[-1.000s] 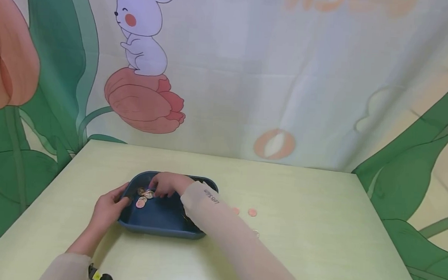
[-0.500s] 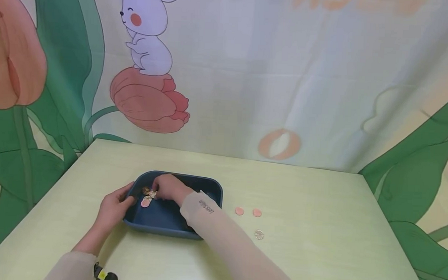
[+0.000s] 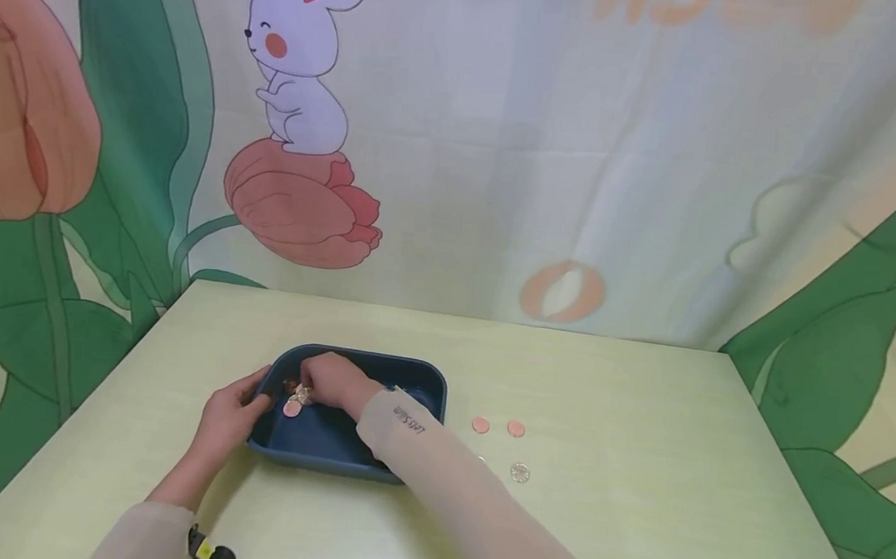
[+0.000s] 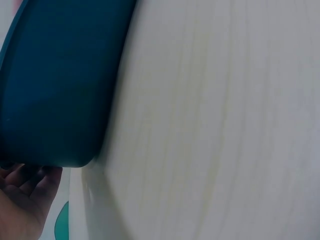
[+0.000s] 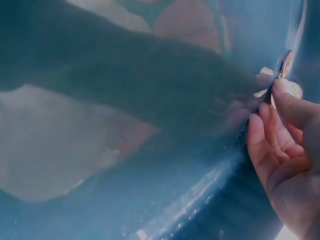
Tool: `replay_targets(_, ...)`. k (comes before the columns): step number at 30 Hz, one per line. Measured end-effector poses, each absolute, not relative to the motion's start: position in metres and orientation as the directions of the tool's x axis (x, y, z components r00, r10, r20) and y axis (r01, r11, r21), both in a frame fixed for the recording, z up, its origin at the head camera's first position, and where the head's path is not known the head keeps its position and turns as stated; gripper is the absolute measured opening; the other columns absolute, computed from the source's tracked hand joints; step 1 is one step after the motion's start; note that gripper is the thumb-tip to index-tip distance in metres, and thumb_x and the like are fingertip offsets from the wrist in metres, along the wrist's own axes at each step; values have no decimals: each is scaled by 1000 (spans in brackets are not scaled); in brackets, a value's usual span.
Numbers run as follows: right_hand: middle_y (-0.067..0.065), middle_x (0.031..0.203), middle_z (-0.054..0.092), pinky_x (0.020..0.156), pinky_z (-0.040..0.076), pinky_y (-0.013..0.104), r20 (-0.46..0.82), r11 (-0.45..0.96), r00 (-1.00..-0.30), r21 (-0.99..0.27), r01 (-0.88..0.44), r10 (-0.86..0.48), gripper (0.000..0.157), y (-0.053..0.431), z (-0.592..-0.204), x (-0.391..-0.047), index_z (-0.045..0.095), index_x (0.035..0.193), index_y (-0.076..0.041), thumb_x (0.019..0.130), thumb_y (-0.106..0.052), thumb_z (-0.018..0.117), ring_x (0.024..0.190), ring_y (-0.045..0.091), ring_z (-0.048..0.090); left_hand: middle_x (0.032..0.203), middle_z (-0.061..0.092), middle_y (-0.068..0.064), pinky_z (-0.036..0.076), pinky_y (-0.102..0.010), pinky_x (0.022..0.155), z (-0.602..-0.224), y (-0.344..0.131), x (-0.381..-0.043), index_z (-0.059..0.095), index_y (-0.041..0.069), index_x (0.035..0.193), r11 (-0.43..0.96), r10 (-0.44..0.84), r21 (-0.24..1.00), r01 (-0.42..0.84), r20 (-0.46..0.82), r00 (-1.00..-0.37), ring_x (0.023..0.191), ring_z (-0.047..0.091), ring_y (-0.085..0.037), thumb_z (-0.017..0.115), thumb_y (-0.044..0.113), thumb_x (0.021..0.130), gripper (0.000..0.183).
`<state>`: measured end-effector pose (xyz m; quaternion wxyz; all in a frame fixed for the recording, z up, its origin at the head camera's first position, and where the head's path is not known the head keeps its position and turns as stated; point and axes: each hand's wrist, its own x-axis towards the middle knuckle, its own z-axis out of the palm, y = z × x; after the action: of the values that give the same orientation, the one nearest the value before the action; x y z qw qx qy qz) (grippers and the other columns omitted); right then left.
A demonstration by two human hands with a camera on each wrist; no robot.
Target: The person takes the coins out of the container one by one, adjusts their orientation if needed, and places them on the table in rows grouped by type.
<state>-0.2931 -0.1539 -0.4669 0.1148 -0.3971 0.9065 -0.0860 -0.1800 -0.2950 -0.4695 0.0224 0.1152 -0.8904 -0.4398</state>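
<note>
A dark blue rectangular tray (image 3: 335, 468) stands on the table. My left hand (image 3: 226, 420) grips its left side, thumb over the rim and fingers along the outer wall; in the left wrist view the fingertips press the tray's end (image 4: 55, 120). Inside the tray, at its left end, lies a small cluster of coins (image 3: 292, 409), some coppery pink, some pale and shiny. My right hand (image 3: 331, 380) reaches in over them. In the right wrist view the right hand (image 5: 285, 150) pinches at a coin (image 5: 294, 90) between thumb and fingers; another coin (image 5: 287, 64) leans near the wall.
Two pink coins (image 3: 481, 425) lie on the table right of the tray, with a pale patterned coin (image 3: 520, 473) nearer the front. My right sleeve (image 3: 447, 471) crosses the tray's front right corner. A printed cloth (image 3: 439, 146) hangs behind the table (image 3: 635, 454).
The camera view has shifted slightly. My right hand has moved a little left within the tray, onto the coins, which have shifted slightly. My left hand keeps its hold on the tray.
</note>
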Motion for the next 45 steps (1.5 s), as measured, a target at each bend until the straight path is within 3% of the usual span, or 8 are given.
replay_targets(9, -1, 101, 77, 80, 51, 17, -132, 665, -661, -307, -681, -738, 14, -146, -462, -297, 77, 108, -13, 95, -15, 70, 81, 9, 58, 147, 50, -31, 49, -57, 108, -468, -292, -183, 42, -2, 153, 589, -214, 787, -182, -65, -975, 140, 50, -46, 50, 12, 101, 55)
replay_targets(19, 9, 99, 79, 61, 45, 12, -186, 635, -645, -504, -585, -741, 23, -137, -434, -301, 77, 118, -6, 100, -10, 63, 64, 4, 61, 147, 49, -30, 46, -58, 111, -470, -292, -184, 42, -2, 153, 587, -216, 790, -177, -57, -975, 141, 48, -47, 50, 11, 100, 55)
replay_targets(31, 16, 104, 77, 70, 60, 19, -145, 536, -630, -685, -493, -763, 22, -100, -385, -300, 73, 117, 0, 99, -8, 64, 78, 20, 74, 148, 48, -31, 45, -58, 112, -468, -290, -181, 43, -3, 152, 593, -226, 785, -181, -53, -973, 142, 47, -47, 49, 10, 99, 55)
replay_targets(36, 19, 106, 77, 78, 64, 30, -160, 530, -661, -744, -407, -733, 23, -73, -378, -296, 74, 118, 0, 98, -9, 65, 84, 26, 77, 146, 50, -31, 48, -57, 109, -467, -291, -179, 43, -3, 152, 607, -234, 773, -184, -48, -971, 139, 51, -47, 50, 10, 99, 55)
replay_targets(45, 22, 107, 76, 76, 64, 30, -218, 485, -751, -861, -152, -623, 22, -12, -373, -283, 72, 114, 2, 96, -11, 68, 68, 9, 67, 148, 48, -31, 48, -56, 109, -472, -295, -179, 41, -2, 153, 605, -236, 771, -197, -63, -970, 139, 50, -48, 49, 12, 100, 56)
